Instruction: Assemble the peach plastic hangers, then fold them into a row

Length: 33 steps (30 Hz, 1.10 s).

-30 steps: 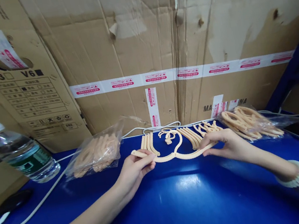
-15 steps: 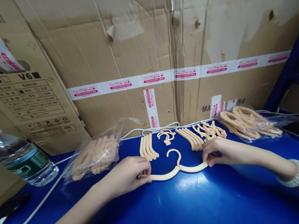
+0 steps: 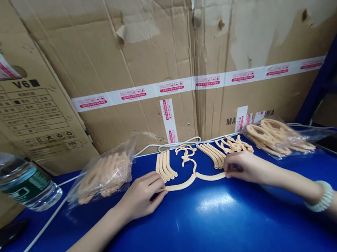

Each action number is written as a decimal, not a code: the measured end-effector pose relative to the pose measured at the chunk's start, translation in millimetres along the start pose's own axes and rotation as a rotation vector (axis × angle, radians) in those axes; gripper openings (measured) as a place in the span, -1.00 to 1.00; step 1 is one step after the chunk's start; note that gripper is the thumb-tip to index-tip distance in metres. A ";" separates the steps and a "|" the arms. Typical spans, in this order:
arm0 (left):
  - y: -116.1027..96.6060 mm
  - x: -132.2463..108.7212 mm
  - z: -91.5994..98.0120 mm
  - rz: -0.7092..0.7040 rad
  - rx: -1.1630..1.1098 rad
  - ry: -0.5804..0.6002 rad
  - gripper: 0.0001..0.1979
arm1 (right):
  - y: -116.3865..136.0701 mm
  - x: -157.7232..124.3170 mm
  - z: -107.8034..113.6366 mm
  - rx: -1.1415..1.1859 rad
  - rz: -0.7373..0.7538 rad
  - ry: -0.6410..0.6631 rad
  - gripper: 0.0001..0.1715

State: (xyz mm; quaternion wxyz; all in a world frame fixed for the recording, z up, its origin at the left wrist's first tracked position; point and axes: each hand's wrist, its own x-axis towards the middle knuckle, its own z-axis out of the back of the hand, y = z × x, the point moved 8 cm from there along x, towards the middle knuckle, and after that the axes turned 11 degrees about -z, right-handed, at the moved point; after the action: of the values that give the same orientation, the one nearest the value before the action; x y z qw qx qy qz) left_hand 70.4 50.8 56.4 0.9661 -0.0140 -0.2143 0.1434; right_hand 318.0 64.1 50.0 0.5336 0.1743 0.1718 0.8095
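A small peach plastic hanger lies on the blue table, its hook pointing away from me. My left hand pinches its left end with fingers closed. Its right end is pinched by my right hand, which wears a pale bead bracelet at the wrist. Just behind the hanger lie loose peach parts: a row of left arm pieces, a few hooks, a row of right arm pieces and more pieces.
Clear bags of peach parts lie at the left and right. A water bottle lies at far left, a white cable runs across the table, and a dark object sits nearby. Cardboard boxes wall the back.
Both hands slid the hanger toward me, then back away to just in front of the loose parts. Their grip on its ends is shorter than a second ago.
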 end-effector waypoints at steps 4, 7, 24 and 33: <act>3.0 -3.9 2.5 0.039 0.002 -0.024 -0.90 | 0.4 -1.2 2.0 0.001 0.002 0.034 -0.95; 5.0 -5.1 3.6 0.069 -0.009 -0.034 -0.94 | -2.3 -1.4 5.2 0.002 -0.006 0.051 -0.93; 8.4 -6.3 1.0 0.095 -0.016 -0.003 -0.91 | -15.8 -0.3 8.0 -0.105 -0.053 0.060 -0.88; 11.2 -8.1 0.6 0.123 -0.020 -0.012 -0.90 | -14.5 -1.5 8.7 -0.134 -0.065 0.036 -0.90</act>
State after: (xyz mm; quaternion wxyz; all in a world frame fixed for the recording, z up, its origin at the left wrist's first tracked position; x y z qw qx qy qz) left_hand 60.1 59.2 52.6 0.9540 -0.0361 -0.2201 0.2004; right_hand 334.3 68.9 50.8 0.5670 0.1179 0.1324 0.8044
